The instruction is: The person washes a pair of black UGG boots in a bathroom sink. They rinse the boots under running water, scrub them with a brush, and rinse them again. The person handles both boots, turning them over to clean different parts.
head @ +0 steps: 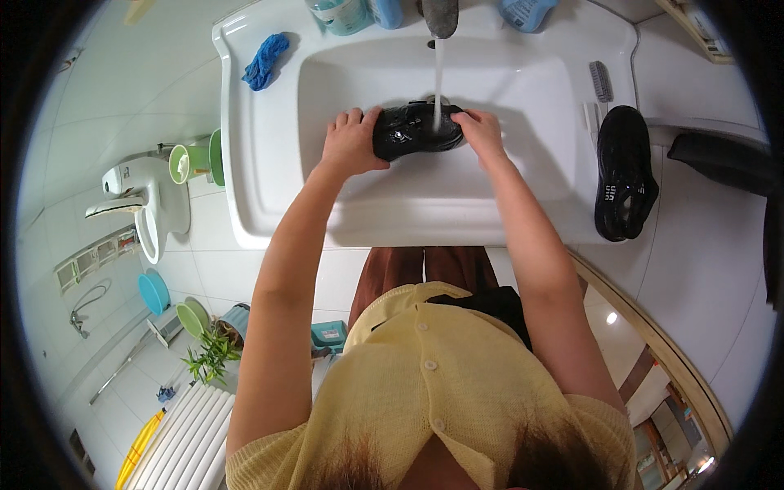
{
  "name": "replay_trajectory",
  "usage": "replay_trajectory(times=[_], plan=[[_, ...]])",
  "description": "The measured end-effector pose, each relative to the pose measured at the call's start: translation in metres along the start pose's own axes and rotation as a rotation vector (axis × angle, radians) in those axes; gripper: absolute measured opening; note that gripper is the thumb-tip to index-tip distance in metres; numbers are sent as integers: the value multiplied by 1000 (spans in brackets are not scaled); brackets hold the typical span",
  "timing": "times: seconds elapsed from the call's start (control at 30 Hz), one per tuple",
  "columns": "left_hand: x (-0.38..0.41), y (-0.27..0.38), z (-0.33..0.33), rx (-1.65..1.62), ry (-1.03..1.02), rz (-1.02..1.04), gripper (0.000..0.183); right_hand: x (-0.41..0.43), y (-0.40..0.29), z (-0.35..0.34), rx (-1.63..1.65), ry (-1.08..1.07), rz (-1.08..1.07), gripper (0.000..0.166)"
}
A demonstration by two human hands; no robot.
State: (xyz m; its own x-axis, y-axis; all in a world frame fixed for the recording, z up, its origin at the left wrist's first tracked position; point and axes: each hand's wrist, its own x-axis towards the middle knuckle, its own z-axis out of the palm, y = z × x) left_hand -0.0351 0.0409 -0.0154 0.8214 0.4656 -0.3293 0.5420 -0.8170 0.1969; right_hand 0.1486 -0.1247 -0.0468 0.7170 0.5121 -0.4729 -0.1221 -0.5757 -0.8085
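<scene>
A wet black shoe (411, 131) is held on its side, low in the white washbasin (527, 159). My left hand (353, 142) grips one end of it, thumb along the near side. At the other end, my right hand (481, 133) pinches the shoe between thumb and fingers. Running water (438, 79) from the faucet (440, 18) strikes the shoe close to my right hand. The drain behind the shoe is partly hidden. A second black shoe (623, 174) rests on the basin's right rim, beside a grey-bristled scrub brush (601, 81) and a white brush handle (591, 119).
A crumpled blue cloth (265, 62) lies on the left rim. Bottles (340, 13) stand along the back, with a blue bottle (527, 13) right of the faucet. Green cups (188, 163) hang at the left. A toilet (159, 208) and potted plant (211, 355) are farther left.
</scene>
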Motion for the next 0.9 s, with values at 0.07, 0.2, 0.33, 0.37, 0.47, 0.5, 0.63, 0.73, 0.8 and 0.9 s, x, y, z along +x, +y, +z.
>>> replay_trajectory(times=[0.07, 0.2, 0.33, 0.37, 0.47, 0.5, 0.63, 0.73, 0.8, 0.9], plan=[[-11, -3, -4, -84, -12, -17, 102, -7, -9, 0, 216, -86, 147, 30], [-21, 22, -20, -230, 37, -28, 95, 0, -5, -12, 354, -49, 25, 33], [-23, 43, -26, -337, 16, -29, 95, -12, -30, -15, 438, -30, -76, 35], [-26, 35, -25, -363, 6, -42, 95, -13, -32, -10, 378, -57, -134, 37], [-35, 26, -37, -363, 10, -115, 90, -14, -48, -12, 449, -105, 48, 43], [-34, 33, -43, -361, 30, -111, 89, -9, -50, -17, 509, -116, 106, 45], [-36, 14, -49, -419, 65, -106, 83, -11, -50, 11, 353, 32, -123, 43], [-36, 15, -56, -394, 119, -116, 82, -4, -53, 3, 550, -79, -37, 44], [-32, 38, -59, -367, 153, -127, 82, -15, -69, -13, 700, -53, 69, 43], [-41, 31, -53, -435, 155, -116, 87, -12, -63, 5, 475, 79, -194, 38]])
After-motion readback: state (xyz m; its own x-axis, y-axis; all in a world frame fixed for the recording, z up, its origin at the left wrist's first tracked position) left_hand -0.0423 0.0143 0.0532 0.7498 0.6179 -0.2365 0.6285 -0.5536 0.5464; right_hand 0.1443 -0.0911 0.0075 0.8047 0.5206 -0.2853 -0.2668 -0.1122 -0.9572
